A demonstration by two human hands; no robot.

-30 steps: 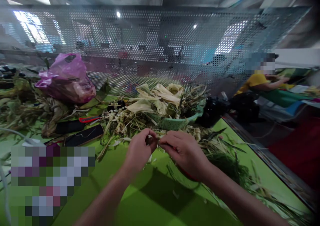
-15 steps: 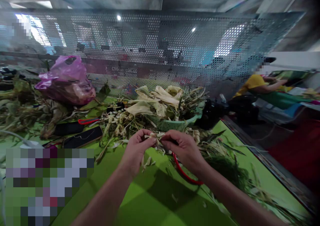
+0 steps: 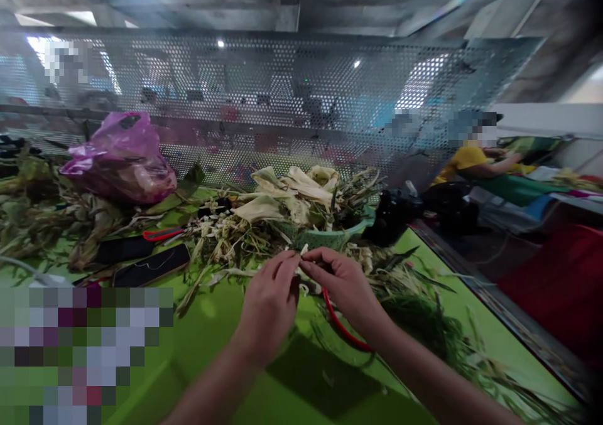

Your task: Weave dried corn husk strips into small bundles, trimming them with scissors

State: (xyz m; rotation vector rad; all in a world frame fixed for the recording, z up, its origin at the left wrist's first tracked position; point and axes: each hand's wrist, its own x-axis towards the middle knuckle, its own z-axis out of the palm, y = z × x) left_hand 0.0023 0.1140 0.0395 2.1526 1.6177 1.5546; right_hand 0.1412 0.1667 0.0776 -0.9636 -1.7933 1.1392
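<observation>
Left hand: centre of the frame; your fingers bunch at the pale piece, thumb hidden, so whether they clamp it cannot be told.
Right hand: just right of centre; your thumb and forefinger are pinched together on the pale piece.
Pale piece: centre of the frame, at your meeting fingertips; tiny, mostly covered.
Red ring: lower centre, beneath your right hand and forearm, partly hidden.
Husks: heaped in the green basket, centre, just beyond your hands.
Scraps: left of the basket, loose and tangled.
Green strands: lower right, beside your right forearm.
Progress: judged partway; one piece is in your fingers, not set down. Much of the heap appears left; no finished article can be made out.
Purple bag: left, upper half.
Red-handled tool: left of centre, lying clear of both your hands.
</observation>
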